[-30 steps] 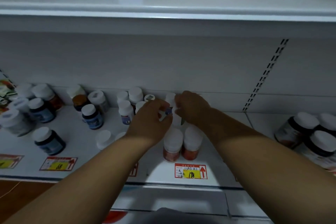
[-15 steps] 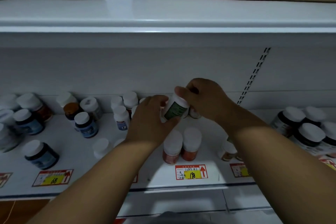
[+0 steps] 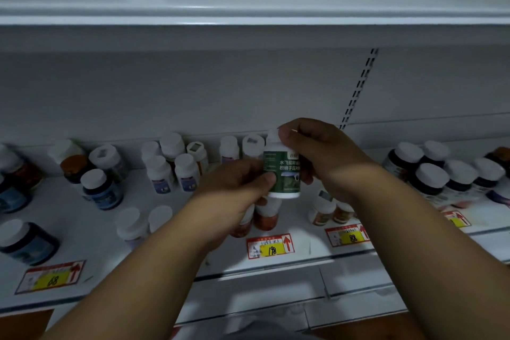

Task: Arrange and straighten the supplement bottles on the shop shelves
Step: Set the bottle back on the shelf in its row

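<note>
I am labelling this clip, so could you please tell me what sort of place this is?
Most likely a shop aisle: white metal shelf carrying rows of white-capped supplement bottles, with red-and-yellow handwritten price tags along its edge.

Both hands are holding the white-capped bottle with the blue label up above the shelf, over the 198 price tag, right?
Not quite: the label is dark green, not blue. The head view shows the left hand and right hand holding the white-capped green-labelled bottle above the white shelf, over the red-and-yellow 198 price tag.
</note>
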Demonstrator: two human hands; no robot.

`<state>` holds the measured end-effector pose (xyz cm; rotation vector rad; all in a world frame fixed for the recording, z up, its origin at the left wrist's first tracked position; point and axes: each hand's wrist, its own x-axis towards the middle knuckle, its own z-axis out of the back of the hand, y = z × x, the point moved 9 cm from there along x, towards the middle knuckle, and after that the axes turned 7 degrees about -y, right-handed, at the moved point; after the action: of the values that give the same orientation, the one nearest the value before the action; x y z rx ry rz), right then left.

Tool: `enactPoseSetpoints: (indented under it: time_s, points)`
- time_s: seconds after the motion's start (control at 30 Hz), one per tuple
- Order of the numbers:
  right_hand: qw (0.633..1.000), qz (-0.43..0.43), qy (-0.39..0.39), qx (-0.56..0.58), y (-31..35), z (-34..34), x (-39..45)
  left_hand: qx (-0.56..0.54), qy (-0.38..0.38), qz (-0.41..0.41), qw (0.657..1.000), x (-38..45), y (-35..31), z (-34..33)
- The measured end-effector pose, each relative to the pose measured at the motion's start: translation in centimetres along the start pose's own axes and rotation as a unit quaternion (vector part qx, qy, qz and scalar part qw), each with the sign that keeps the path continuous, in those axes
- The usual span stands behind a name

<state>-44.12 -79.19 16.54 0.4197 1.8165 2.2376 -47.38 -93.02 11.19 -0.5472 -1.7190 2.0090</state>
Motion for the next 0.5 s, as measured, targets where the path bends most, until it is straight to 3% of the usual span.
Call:
enactPoseSetpoints:
  time_s: [0.13,0.3,0.4,0.5]
  points:
    - [0.998,-0.014,-0.027,0.061,-0.6,1.7,-1.0,-0.039,0.007,0.011,0.999,-0.7,-0.1,-1.3]
    - [0.99,-0.01,-0.089,0.106,-1.3,5.5,-2.9,0.001,-0.027,-0.052,0.998,-2.3,-2.1,-3.5]
    - [0.99,0.0,-0.11,0.087,-1.4,9.1,-5.1,0.001,-0.035,-0.078,0.996,-3.3,-3.3,-6.7]
    - [0.986,0.001,-0.127,0.104,-1.8,13.4,-8.3,0.023,0.005,-0.112,0.993,-4.5,-4.5,-12.2]
